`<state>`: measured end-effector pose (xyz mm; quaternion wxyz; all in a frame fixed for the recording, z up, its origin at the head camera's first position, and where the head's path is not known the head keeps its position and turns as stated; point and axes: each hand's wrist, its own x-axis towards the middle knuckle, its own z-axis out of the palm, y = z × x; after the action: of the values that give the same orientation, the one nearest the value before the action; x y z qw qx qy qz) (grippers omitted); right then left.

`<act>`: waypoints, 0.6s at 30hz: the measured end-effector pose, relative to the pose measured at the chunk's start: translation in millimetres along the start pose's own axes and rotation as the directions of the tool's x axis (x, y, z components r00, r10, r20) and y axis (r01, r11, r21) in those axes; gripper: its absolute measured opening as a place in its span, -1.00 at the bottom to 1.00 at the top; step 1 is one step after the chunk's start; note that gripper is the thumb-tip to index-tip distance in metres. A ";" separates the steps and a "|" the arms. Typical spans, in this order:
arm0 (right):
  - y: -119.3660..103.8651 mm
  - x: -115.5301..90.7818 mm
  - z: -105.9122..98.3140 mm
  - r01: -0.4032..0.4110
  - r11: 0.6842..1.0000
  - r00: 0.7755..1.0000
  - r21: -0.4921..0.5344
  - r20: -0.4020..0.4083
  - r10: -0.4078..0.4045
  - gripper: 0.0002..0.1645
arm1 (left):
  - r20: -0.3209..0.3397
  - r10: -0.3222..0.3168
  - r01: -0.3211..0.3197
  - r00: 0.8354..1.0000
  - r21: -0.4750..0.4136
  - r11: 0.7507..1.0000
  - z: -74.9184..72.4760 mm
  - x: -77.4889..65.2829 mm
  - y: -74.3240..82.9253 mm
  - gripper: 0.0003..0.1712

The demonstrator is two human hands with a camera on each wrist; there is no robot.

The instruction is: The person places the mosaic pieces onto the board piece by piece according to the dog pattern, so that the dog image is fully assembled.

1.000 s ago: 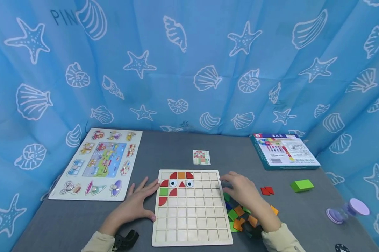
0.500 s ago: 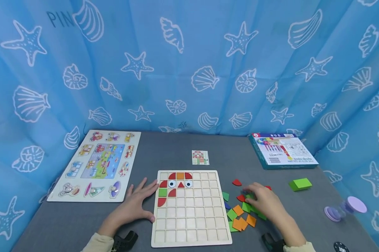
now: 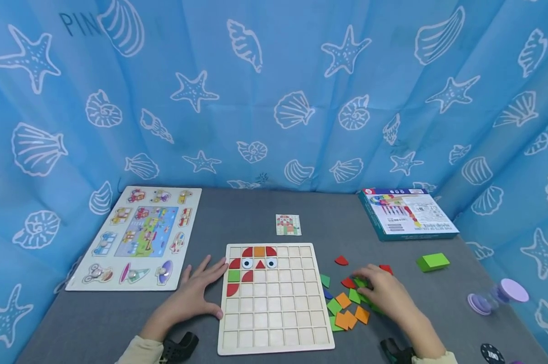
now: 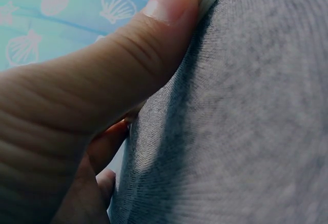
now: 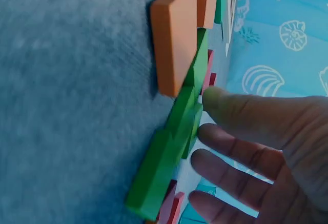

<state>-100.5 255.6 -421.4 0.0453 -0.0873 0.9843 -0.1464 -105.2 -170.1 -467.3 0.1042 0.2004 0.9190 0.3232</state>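
From where I stood, the grid board (image 3: 280,321) lay flat on the grey table (image 3: 237,212), and I took every place from it, sides as the person had them. Left hand (image 3: 196,292) was at the board's left edge, fingers spread and released, thumb against the rim. Right hand (image 3: 385,290) was off the board's right side, above the loose tiles; thumb and fingers parted, loosely bent, grasping nothing. Green tiles (image 3: 354,296) lay right under its thumb and fingertips; touching or just short, couldn't tell. Same pile, between that hand and the board: orange tiles (image 3: 343,301) nearer the person, a blue tile (image 3: 327,293) close to the board's edge. One red tile (image 3: 341,260) sat apart, right of the board, past the fingertips. On the board, toward its far left: red pieces (image 3: 232,289), a green square (image 3: 234,275), an orange square (image 3: 259,251), two eye pieces (image 3: 247,263). Picture card (image 3: 288,225) just beyond the board; puzzle board (image 3: 153,262) left of it; box (image 3: 412,215) far right, beyond; green block (image 3: 432,262) well right.
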 end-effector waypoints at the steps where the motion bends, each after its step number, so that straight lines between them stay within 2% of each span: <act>1: -1.3 1.2 0.7 0.017 1.000 1.000 -0.003 -0.004 -0.017 -0.67 | -0.002 0.000 0.000 1.000 -0.002 1.000 -0.1 -0.3 -0.1 0.26; 7: -9.9 8.5 2.3 0.061 0.997 0.998 -0.044 -0.007 -0.062 -0.70 | 0.002 -0.003 0.003 1.000 0.001 1.000 1.8 -0.7 -1.6 0.26; 13: -13.3 15.9 3.0 0.050 0.998 0.998 -0.048 0.025 -0.049 -0.82 | -0.001 -0.005 0.005 1.000 -0.002 1.000 2.9 -0.7 -3.8 0.26; 18: -12.1 19.9 5.1 0.008 0.999 0.999 -0.032 0.053 -0.007 -0.88 | -0.010 0.004 -0.004 1.000 -0.004 1.000 1.4 -0.3 -2.4 0.27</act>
<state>-117.4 239.0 -423.9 0.0692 -0.0954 0.9847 -0.1284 -105.2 -171.1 -469.9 0.0993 0.2002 0.9184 0.3265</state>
